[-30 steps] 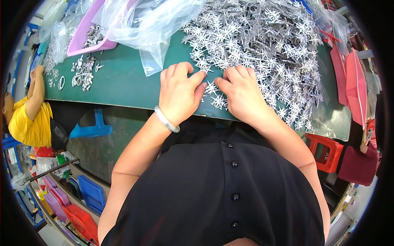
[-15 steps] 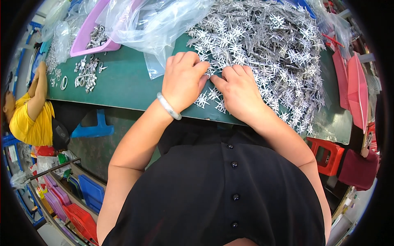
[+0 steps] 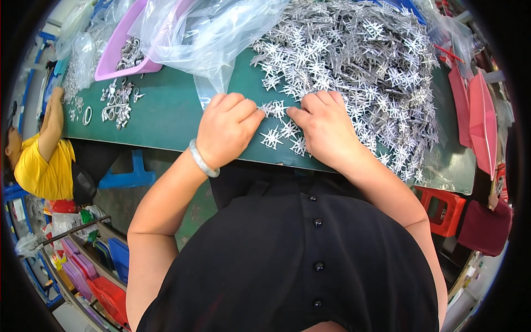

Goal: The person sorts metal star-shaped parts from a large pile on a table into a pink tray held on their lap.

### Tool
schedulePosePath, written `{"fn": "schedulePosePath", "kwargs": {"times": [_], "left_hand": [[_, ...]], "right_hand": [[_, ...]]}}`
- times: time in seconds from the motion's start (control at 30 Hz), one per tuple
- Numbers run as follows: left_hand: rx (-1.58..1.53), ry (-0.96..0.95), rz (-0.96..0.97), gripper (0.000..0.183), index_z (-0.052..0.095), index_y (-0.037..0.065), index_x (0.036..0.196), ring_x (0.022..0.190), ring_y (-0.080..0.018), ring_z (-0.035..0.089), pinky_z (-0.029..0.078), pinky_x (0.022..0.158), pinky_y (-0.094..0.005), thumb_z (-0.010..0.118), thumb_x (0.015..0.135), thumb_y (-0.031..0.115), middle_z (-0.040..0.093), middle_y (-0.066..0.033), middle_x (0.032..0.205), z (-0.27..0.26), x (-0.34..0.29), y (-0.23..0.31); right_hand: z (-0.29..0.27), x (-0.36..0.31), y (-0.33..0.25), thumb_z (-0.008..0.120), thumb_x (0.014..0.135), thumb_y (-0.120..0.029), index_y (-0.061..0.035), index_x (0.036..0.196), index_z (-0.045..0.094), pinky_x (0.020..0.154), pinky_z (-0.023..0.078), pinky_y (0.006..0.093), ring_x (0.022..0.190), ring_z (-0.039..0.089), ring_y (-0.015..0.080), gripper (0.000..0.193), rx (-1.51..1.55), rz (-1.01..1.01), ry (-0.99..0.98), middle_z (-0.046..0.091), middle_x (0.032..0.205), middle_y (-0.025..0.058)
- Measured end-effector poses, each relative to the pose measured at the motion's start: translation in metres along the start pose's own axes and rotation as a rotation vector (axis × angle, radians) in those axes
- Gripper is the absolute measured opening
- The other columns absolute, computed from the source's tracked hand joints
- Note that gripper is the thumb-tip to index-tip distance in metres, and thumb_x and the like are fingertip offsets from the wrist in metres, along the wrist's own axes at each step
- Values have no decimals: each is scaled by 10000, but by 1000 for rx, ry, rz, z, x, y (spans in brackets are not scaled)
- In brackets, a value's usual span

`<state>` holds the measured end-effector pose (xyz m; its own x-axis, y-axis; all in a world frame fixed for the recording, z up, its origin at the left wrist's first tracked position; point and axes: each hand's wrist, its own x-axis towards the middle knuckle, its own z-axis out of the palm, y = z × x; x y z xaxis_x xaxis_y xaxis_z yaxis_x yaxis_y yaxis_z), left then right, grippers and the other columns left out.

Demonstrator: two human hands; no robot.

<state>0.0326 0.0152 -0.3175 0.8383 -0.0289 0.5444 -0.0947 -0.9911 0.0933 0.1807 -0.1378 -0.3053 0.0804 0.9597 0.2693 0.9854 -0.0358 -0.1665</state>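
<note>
Across the green table [image 3: 171, 110] on the right spreads a large heap of spiky, star-shaped silver metal pieces [image 3: 354, 61]. My left hand [image 3: 229, 130], with a pale bangle at its wrist, has its fingers curled and the tips pressed together at a small cluster of star-shaped metal pieces [image 3: 274, 108]. On the cluster's other side is my right hand [image 3: 329, 130], fingers bent and closed at the heap's near edge. What its fingertips grip, if anything, is hidden. A few loose star-shaped pieces [image 3: 271, 138] lie between the hands near the table edge.
A clear plastic bag [image 3: 204, 39] overlaps a purple bin [image 3: 113, 47] of metal parts. Small metal parts [image 3: 116, 105] and a ring [image 3: 87, 114] lie at left. A person in yellow [image 3: 47, 166] works at the far left. A red stool [image 3: 442, 210] stands at right.
My left hand has moved left and toward me, away from the right hand, exposing the cluster between them. My right hand has barely shifted.
</note>
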Motion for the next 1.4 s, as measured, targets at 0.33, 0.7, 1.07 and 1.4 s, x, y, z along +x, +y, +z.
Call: {"fn": "schedulePosePath", "kwargs": {"times": [0.33,0.7,1.07,1.4], "left_hand": [[-54,52,-204,180,629,68,804,736,-224,534,411,645,-335,679,633,42,556,-37,763,-15,-19,8],[-67,42,-498,261,611,31,915,751,-272,524,430,677,-345,676,666,72,558,-86,815,-14,-29,3],[-57,-53,-537,389,602,25,966,796,-279,509,414,712,-360,730,641,194,539,-93,852,-12,-19,1],[-119,-60,-514,252,592,36,854,780,-268,503,407,691,-358,705,656,144,524,-79,808,-8,-18,-7]], "right_hand": [[7,9,-3,551,684,-61,-60,878,629,727,353,339,781,493,216,210,-43,-23,42,502,756,46],[9,13,-7,538,674,-61,-55,851,626,738,349,344,801,482,227,197,-11,-51,68,493,761,57],[3,7,-8,551,733,-86,-58,834,616,754,350,346,812,484,226,124,38,-26,48,499,783,50],[-36,-18,-2,679,688,-178,-14,953,583,794,366,349,893,484,259,326,177,-7,-173,510,913,89]]}}
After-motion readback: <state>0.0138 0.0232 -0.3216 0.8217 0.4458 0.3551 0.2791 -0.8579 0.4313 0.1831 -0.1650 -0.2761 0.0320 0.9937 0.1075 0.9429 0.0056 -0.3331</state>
